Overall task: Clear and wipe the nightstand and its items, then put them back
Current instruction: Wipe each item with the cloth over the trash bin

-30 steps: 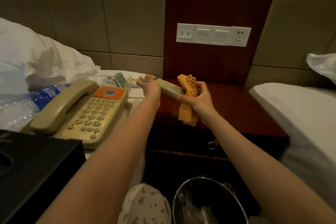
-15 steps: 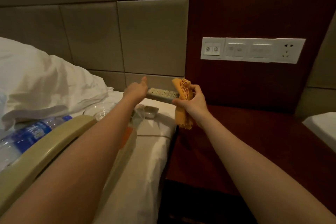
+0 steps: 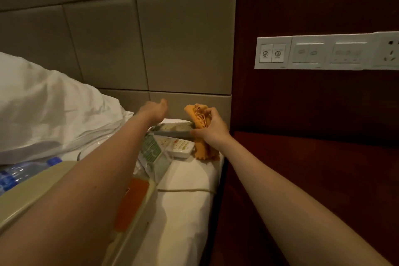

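Note:
My right hand [image 3: 210,129] grips a bunched orange cloth [image 3: 199,114] together with the right end of a grey remote [image 3: 173,129], low over the bed's corner. My left hand [image 3: 154,110] is blurred, thumb up, just above and past the remote's left end, and seems to hold nothing. Under the grey remote, a white remote [image 3: 182,147] and a green packet [image 3: 151,152] lie on the sheet. The dark red nightstand [image 3: 313,175] stands to the right with a bare top.
A beige telephone [image 3: 133,205] with an orange label sits on the bed under my left forearm. A water bottle [image 3: 19,174] lies beside a white pillow [image 3: 43,110]. A switch and socket panel [image 3: 323,53] is on the wood wall above the nightstand.
Both hands carried the remote and cloth left, from over the nightstand to low over the bed corner. My left hand has come off the remote's end. The view moved closer.

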`<state>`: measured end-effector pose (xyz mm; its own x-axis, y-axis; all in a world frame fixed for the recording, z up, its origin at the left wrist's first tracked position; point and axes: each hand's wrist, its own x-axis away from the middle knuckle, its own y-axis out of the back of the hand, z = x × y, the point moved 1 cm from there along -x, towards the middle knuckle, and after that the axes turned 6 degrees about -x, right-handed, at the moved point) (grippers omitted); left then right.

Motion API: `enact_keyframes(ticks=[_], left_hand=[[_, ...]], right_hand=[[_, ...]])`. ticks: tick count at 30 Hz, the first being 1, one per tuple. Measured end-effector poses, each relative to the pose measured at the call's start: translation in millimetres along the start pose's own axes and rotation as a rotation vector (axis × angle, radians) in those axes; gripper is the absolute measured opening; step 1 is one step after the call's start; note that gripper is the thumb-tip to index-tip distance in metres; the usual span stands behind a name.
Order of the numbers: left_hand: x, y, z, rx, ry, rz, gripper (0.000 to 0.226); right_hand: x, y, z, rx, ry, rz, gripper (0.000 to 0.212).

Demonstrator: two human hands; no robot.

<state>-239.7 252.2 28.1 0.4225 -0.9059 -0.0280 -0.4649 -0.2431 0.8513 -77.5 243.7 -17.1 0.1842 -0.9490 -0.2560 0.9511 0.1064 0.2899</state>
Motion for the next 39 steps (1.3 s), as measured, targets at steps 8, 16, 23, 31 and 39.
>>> enact_keyframes(ticks=[8, 16, 23, 31, 39], left_hand=[[10, 4, 1, -0.171, -0.02, -0.031, 0.063], [39, 23, 17, -0.324, 0.105, 0.233, 0.047], [46, 30, 11, -0.243, 0.059, 0.122, 0.051], [69, 48, -15, 0.119, -0.028, -0.045, 0.038], [129, 45, -58, 0.835, 0.003, 0.123, 0.036]], right_hand=[[-2, -12, -3, 0.065, -0.076, -0.044, 0.046], [13, 1, 8, -0.082, -0.511, 0.027, 0.041], [26, -11, 8, -0.293, -0.526, 0.038, 0.071], [59, 25, 23, -0.63, -0.547, -0.083, 0.051], [127, 94, 62, -0.931, -0.49, -0.076, 0.013]])
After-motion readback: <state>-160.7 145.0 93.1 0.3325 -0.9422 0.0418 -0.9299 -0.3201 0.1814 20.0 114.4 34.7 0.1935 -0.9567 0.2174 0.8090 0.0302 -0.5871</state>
